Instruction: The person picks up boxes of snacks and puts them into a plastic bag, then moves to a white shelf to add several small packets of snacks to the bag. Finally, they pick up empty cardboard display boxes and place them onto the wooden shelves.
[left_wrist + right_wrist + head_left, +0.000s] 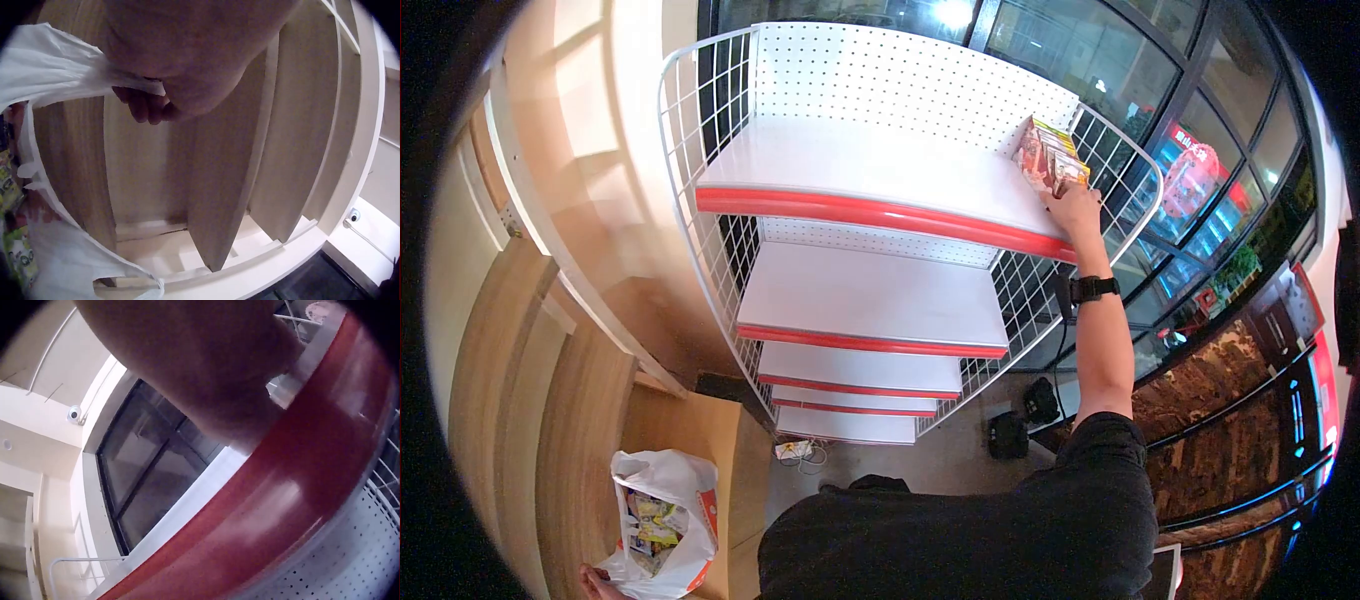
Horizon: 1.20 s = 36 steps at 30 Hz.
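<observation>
On the top shelf [850, 160] of a white rack, a row of red and yellow snack packets [1045, 155] stands at the right end against the back panel. My right hand [1075, 210] reaches over the red front edge, its thumb and fingers at the nearest packet. The right wrist view shows that hand [212, 369] behind the red strip [281, 494], its fingertips hidden. At lower left, my left hand [600, 583] grips a white plastic bag [665, 475] holding several snack packets [655, 525]. In the left wrist view its fingers [144, 105] curl round the bag's handle [134, 82].
Wire side panels [1135, 165] flank the rack, with lower shelves [870, 295] beneath. The bag rests by a wooden cabinet [735, 470] at the left. A power strip [793, 450] and black objects [1007, 435] lie on the floor. Glass windows [1090, 50] stand behind.
</observation>
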Motion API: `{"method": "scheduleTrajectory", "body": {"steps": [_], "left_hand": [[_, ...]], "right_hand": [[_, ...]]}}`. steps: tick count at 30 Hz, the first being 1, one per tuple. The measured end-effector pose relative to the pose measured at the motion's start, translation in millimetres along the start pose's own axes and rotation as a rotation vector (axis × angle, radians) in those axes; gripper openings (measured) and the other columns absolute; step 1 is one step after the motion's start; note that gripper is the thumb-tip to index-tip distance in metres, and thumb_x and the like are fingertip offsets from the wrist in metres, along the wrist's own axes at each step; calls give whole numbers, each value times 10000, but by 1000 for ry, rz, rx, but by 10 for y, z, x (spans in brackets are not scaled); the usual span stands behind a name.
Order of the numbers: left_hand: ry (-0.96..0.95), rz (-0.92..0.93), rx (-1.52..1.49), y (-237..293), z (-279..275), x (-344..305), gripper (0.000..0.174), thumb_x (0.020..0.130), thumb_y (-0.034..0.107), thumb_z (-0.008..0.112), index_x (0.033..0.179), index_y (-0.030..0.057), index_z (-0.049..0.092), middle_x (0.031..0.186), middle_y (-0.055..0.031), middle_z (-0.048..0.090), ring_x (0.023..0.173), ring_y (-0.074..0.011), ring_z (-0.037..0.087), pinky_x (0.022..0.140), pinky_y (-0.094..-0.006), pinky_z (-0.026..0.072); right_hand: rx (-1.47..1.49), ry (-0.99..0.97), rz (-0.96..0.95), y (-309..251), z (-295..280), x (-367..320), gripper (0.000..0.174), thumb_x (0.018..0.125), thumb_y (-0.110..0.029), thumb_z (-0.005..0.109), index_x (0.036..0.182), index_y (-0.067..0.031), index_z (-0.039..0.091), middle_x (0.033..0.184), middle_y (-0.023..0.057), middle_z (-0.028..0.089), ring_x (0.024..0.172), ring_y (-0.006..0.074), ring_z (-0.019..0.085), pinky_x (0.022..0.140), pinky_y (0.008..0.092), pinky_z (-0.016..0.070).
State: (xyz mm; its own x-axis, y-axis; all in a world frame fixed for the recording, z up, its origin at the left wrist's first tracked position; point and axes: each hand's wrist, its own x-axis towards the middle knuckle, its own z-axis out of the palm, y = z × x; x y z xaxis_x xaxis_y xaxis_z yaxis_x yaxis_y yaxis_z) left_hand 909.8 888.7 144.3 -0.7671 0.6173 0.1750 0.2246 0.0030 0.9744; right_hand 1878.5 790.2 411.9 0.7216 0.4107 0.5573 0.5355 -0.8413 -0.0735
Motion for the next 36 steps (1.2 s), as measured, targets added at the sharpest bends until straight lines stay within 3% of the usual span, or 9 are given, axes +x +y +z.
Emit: {"method": "scheduleTrajectory", "body": {"steps": [5,11,21,24,27,31,36], "left_hand": [[1,-2,23,49,40,-18,232,951,151,715,1013,-72,706,922,-138,708,799,-237,645,720,-398,543],[-10,6,29,156,98,-83,238,954,151,716,1011,-80,705,927,-146,711,793,-237,642,719,-402,542],[-24,-8,37,116,211,-20,231,951,144,721,977,-84,697,879,-130,692,750,-227,604,690,-410,512],[-16,-15,51,113,261,-2,222,949,137,723,949,-83,690,857,-117,678,737,-215,588,680,-406,502],[-41,-6,2,76,250,0,211,945,131,730,949,-77,694,845,-110,673,725,-210,582,674,-407,499],[-34,40,-30,11,254,14,201,948,124,720,959,-75,698,846,-112,674,721,-216,578,673,-412,500],[-36,21,13,30,274,-2,212,953,113,696,960,-99,686,867,-136,680,761,-234,600,714,-410,517]], "right_hand": [[88,37,-80,38,-26,-79,311,830,-349,758,919,-51,757,1000,239,723,1087,426,638,913,511,547],[167,164,-228,-36,-107,-263,240,816,-257,753,870,-24,730,926,257,701,992,428,654,886,484,552],[476,210,-295,-695,-650,-1016,197,830,-187,754,824,-2,686,1143,253,619,961,433,649,869,469,542],[473,266,-317,-653,-577,-941,308,819,-241,793,945,11,667,1155,267,611,1016,427,649,882,481,536],[226,478,-252,-639,-556,-819,687,776,-373,854,1248,44,581,1208,295,619,1136,421,638,948,480,528],[548,-2,-69,-608,-525,-614,1202,681,-553,896,1527,75,317,1334,342,596,1260,407,610,1064,438,485],[559,-165,-85,-558,-478,-389,1198,667,-510,902,1540,55,308,1319,306,630,1207,386,651,1045,395,498]]}}
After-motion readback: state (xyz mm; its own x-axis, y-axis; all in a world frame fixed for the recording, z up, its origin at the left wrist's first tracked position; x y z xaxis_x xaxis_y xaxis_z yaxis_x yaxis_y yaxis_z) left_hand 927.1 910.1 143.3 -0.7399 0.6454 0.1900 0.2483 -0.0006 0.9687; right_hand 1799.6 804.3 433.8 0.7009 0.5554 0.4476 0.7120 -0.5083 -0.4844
